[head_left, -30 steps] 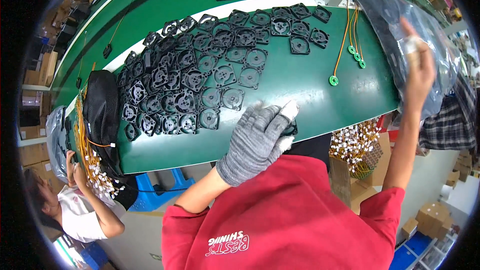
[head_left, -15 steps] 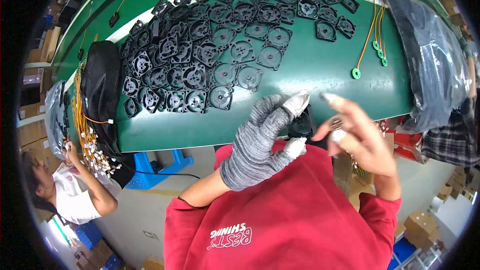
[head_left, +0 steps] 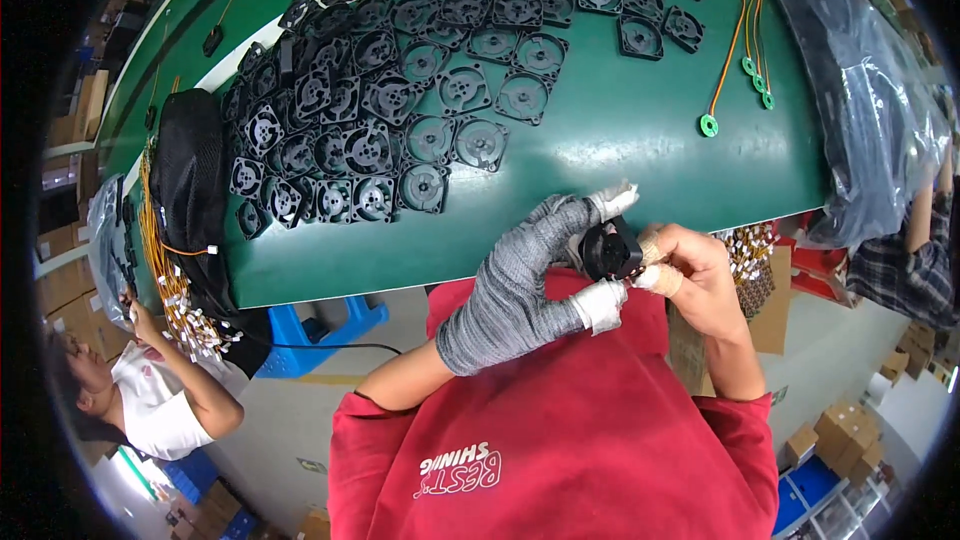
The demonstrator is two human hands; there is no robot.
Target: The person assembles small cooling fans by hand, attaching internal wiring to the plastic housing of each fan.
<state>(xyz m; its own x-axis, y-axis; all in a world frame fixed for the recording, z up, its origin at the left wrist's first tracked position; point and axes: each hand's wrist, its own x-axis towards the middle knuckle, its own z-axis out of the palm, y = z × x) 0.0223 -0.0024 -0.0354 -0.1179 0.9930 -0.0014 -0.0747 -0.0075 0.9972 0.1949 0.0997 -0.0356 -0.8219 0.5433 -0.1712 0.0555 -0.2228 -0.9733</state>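
Observation:
My left hand, in a grey knitted glove with white-wrapped fingertips, is closed around a small black cooling fan at the table's front edge. The fan is tilted, with its round hub facing up and left. At the fan's right side my bare right hand, its thumb and forefinger taped, pinches at the lower corner. Whatever is between those fingertips is too small to make out. Many black fan frames lie spread over the left and far part of the green table.
Green ring-shaped boards with orange wires lie at the right, beside a clear plastic bag. A black mesh bag and bundled orange wires are at the left. A co-worker sits left; a plaid sleeve shows right.
My right hand has come left and down from above the table, from spread fingers to a pinch at the fan. The fan is now raised and more visible in my left hand.

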